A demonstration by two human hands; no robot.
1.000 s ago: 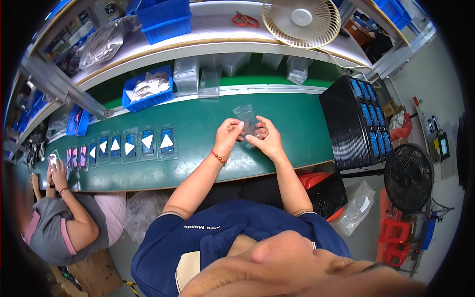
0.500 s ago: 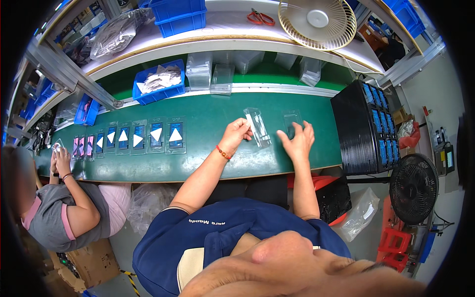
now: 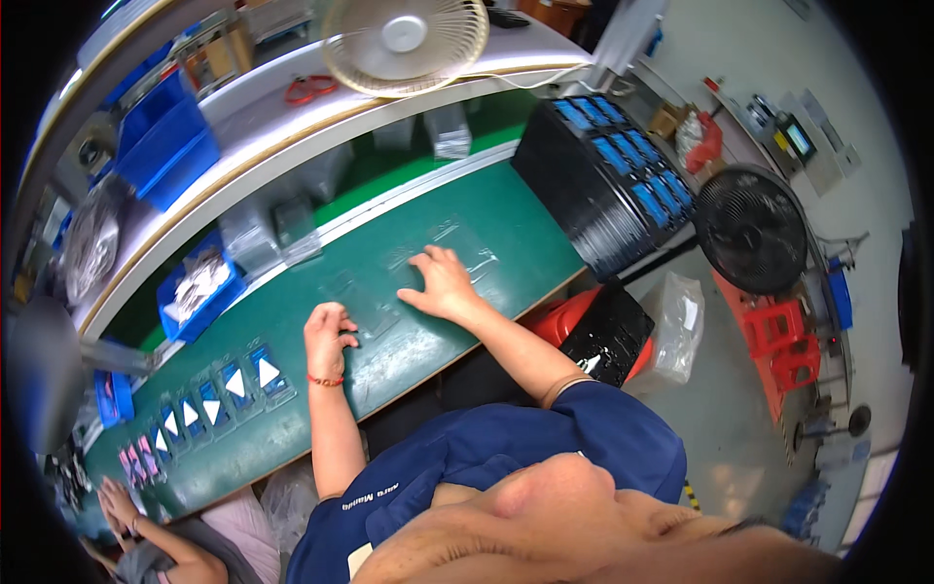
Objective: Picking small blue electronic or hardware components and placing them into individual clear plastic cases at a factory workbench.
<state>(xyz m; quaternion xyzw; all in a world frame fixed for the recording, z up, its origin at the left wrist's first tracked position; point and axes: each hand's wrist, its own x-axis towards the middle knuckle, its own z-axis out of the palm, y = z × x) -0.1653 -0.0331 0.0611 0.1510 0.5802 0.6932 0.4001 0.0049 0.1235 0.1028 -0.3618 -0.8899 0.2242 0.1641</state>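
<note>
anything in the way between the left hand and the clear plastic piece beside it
Nothing visible stands between the left hand and the clear plastic piece on the green table; contact is unclear.

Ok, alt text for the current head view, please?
A person's bare left hand and right hand are close to clear plastic packages on a green table. Farther left lies a row of blue packages with white triangles; at the right end stands a black stack topped with blue pieces.

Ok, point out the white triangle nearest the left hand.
The white triangle on the blue card at the row's right end; the others lie farther from the left hand.
</note>
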